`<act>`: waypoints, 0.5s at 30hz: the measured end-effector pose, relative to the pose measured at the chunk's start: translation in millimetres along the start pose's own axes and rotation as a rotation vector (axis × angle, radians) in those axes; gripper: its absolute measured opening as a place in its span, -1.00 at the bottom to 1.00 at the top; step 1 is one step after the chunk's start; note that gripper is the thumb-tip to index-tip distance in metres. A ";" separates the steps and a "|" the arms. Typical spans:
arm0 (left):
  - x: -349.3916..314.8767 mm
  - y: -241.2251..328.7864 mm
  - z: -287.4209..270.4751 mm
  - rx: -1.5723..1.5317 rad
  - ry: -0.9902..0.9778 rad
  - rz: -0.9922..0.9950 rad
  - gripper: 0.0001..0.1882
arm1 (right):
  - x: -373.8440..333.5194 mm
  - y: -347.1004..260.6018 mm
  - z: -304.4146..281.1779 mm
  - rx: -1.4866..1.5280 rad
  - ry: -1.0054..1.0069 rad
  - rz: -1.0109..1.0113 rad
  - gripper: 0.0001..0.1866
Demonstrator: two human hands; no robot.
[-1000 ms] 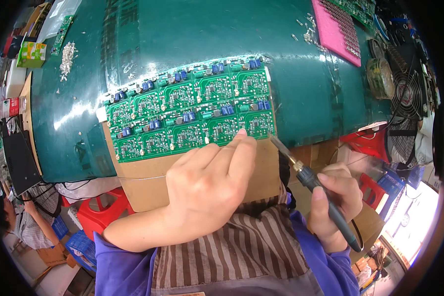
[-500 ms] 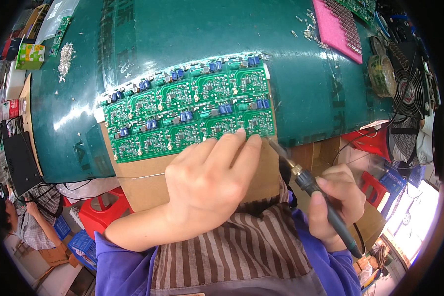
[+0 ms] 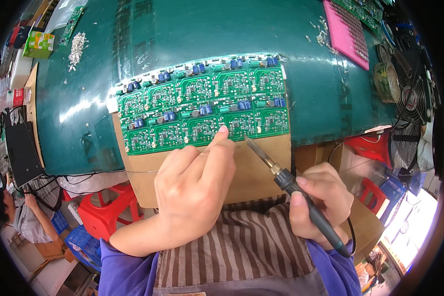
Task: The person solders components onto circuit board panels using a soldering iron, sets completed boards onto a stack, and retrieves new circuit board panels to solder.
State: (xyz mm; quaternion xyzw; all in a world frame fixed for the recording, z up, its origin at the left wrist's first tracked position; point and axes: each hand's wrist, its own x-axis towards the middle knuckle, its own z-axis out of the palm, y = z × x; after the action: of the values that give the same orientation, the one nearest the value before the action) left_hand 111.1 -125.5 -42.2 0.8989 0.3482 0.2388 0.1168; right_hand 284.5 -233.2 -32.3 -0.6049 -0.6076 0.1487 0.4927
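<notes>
A panel of green circuit boards point(image 3: 195, 129) with blue capacitors lies on a brown board point(image 3: 254, 172) at the table's near edge. My left hand point(image 3: 190, 190) reaches over its near side, index fingertip at the lower row and the other fingers curled. A thin silvery solder wire point(image 3: 144, 171) runs from the left into that hand; its end is hidden. My right hand point(image 3: 325, 197) grips a soldering iron point(image 3: 287, 181) by its dark handle. The iron's tip points at the panel's near edge, just right of my left fingertip; contact cannot be made out.
A pink foam block point(image 3: 348, 34) with round metal parts sits far right, near tape rolls point(image 3: 386, 83) and a fan point(image 3: 410, 96). Small loose parts point(image 3: 77, 49) lie far left by a green carton point(image 3: 38, 44). Red stools point(image 3: 101, 209) stand below; another person point(image 3: 32, 212) is at left.
The iron's tip has moved left along the panel's near edge. My left hand has shifted left on the panel, its index finger now stretched out alone. The whole view has shifted slightly.
</notes>
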 end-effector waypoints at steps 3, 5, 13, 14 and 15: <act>-0.2 -3.6 3.1 -0.017 0.056 0.038 -0.80 | 1.0 -4.0 -1.8 -0.018 -0.016 0.011 -0.80; -1.1 -4.8 2.5 -0.008 0.055 0.050 -0.79 | -0.7 -5.4 -3.6 -0.030 -0.017 0.009 -0.80; 4.0 -2.6 -4.9 0.017 -0.032 0.037 -0.75 | 1.0 -1.7 1.1 -0.026 -0.001 0.018 -0.80; 4.5 -2.0 -6.3 0.015 -0.049 0.037 -0.74 | 1.1 -1.8 0.8 -0.026 -0.012 0.011 -0.80; 4.8 -1.6 -7.7 0.013 -0.067 0.036 -0.74 | 1.0 -2.1 0.5 -0.025 -0.022 0.005 -0.80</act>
State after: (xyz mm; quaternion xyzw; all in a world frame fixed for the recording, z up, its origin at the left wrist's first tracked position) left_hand 109.3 -120.8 -34.5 0.9133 0.3294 0.2085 0.1179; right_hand 283.2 -232.6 -30.4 -0.6108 -0.6136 0.1489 0.4778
